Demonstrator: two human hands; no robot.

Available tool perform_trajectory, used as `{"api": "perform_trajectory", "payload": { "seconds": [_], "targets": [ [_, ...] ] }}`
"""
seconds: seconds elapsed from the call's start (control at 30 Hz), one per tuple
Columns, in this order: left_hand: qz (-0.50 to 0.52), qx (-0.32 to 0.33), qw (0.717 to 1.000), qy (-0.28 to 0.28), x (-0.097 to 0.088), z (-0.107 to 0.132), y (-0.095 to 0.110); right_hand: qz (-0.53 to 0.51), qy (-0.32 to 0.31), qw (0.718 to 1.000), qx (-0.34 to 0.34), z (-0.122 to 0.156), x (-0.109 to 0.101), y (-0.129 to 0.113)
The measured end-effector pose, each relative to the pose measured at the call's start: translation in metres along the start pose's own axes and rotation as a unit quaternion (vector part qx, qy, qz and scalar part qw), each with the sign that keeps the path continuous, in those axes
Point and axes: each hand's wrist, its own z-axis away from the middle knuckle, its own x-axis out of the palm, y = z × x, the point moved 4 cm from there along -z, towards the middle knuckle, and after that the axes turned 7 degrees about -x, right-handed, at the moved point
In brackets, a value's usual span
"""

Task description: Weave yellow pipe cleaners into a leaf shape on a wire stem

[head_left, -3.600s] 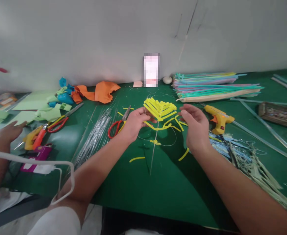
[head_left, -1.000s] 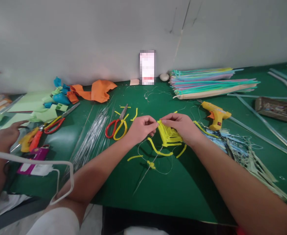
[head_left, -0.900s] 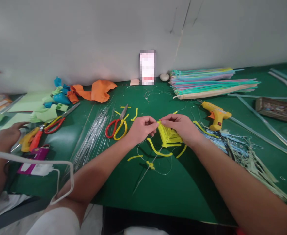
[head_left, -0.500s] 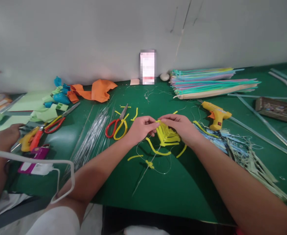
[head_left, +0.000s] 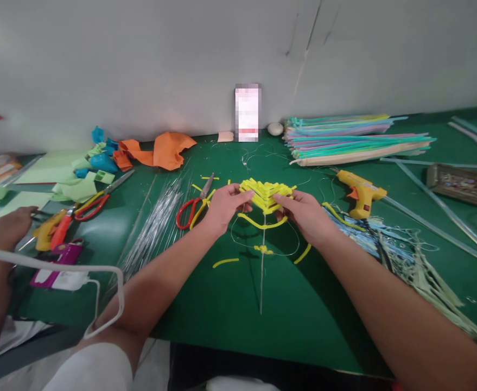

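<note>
Both my hands hold a yellow leaf-shaped piece (head_left: 266, 194) made of folded yellow strips, just above the green table (head_left: 238, 320). My left hand (head_left: 222, 206) pinches its left edge, and my right hand (head_left: 305, 214) grips its right side from below. A thin metal wire stem (head_left: 262, 277) hangs down from the piece toward me, with a small yellow knot (head_left: 263, 249) on it. A loose loop of fine wire curls around the stem. Short yellow strip offcuts (head_left: 226, 263) lie on the table below my hands.
Red-and-yellow scissors (head_left: 191, 209) and a bundle of silver wires (head_left: 152, 228) lie to the left. A yellow glue gun (head_left: 360, 193) and stacked pastel strips (head_left: 356, 138) are to the right. Another person's hand (head_left: 6, 228) rests at far left by a second glue gun (head_left: 53, 231).
The yellow piece was folded shut between my hands; now it is spread open into a fan, raised a little, with the wire stem hanging straight toward me.
</note>
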Motion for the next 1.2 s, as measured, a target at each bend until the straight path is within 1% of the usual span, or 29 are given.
{"api": "perform_trajectory", "payload": {
  "seconds": [0.17, 0.23, 0.3, 0.37, 0.4, 0.43, 0.47, 0.53, 0.6, 0.67, 0.73, 0.77, 0.8, 0.83, 0.9, 0.93, 1.07, 1.13, 1.2],
  "targets": [
    [-0.065, 0.022, 0.997, 0.015, 0.002, 0.002, 0.0, 0.031, -0.011, 0.999, 0.0, -0.001, 0.0, 0.002],
    [-0.077, 0.028, 0.996, 0.02, 0.001, 0.001, -0.001, 0.038, -0.009, 0.999, -0.001, -0.002, 0.0, 0.001],
    [-0.087, 0.048, 0.994, 0.033, -0.002, -0.002, -0.001, 0.052, -0.013, 0.999, -0.007, -0.002, 0.0, 0.0],
    [-0.099, 0.081, 0.991, 0.047, -0.006, -0.005, 0.0, 0.102, -0.027, 0.994, -0.021, -0.002, 0.0, -0.002],
    [-0.109, 0.099, 0.988, 0.052, -0.007, -0.006, 0.0, 0.149, -0.03, 0.988, -0.032, -0.001, 0.001, -0.003],
    [-0.124, 0.117, 0.984, 0.058, -0.009, -0.007, 0.0, 0.212, -0.025, 0.976, -0.045, 0.0, 0.0, -0.005],
    [-0.147, 0.135, 0.978, 0.067, -0.01, -0.008, 0.0, 0.283, -0.016, 0.957, -0.061, 0.001, 0.0, -0.006],
    [-0.207, 0.17, 0.959, 0.088, -0.012, -0.008, 0.001, 0.416, 0.003, 0.903, -0.104, 0.004, 0.002, -0.01],
    [-0.27, 0.212, 0.934, 0.101, -0.013, -0.005, 0.002, 0.504, 0.018, 0.851, -0.146, 0.008, 0.005, -0.013],
    [-0.308, 0.254, 0.911, 0.1, -0.011, 0.0, 0.006, 0.552, 0.024, 0.813, -0.184, 0.01, 0.007, -0.015],
    [-0.328, 0.285, 0.895, 0.095, -0.007, 0.004, 0.01, 0.581, 0.024, 0.781, -0.229, 0.01, 0.008, -0.015],
    [-0.335, 0.296, 0.89, 0.093, -0.004, 0.004, 0.013, 0.591, 0.012, 0.763, -0.261, 0.009, 0.009, -0.015],
    [-0.339, 0.303, 0.886, 0.087, 0.0, 0.003, 0.016, 0.596, 0.011, 0.75, -0.286, 0.008, 0.008, -0.015],
    [-0.343, 0.307, 0.884, 0.079, 0.005, -0.001, 0.019, 0.596, 0.018, 0.745, -0.298, 0.006, 0.006, -0.015],
    [-0.347, 0.312, 0.883, 0.056, 0.019, -0.014, 0.027, 0.585, 0.044, 0.75, -0.305, 0.001, 0.0, -0.017],
    [-0.355, 0.304, 0.883, 0.043, 0.027, -0.025, 0.031, 0.577, 0.065, 0.756, -0.302, -0.003, -0.004, -0.019],
    [-0.389, 0.265, 0.882, 0.033, 0.064, -0.085, 0.047, 0.555, 0.138, 0.774, -0.273, -0.024, -0.019, -0.029],
    [-0.417, 0.251, 0.873, 0.037, 0.085, -0.115, 0.048, 0.567, 0.159, 0.771, -0.243, -0.038, -0.028, -0.031],
    [-0.448, 0.246, 0.859, 0.035, 0.104, -0.138, 0.044, 0.6, 0.174, 0.752, -0.21, -0.051, -0.04, -0.029]
  ]
}}
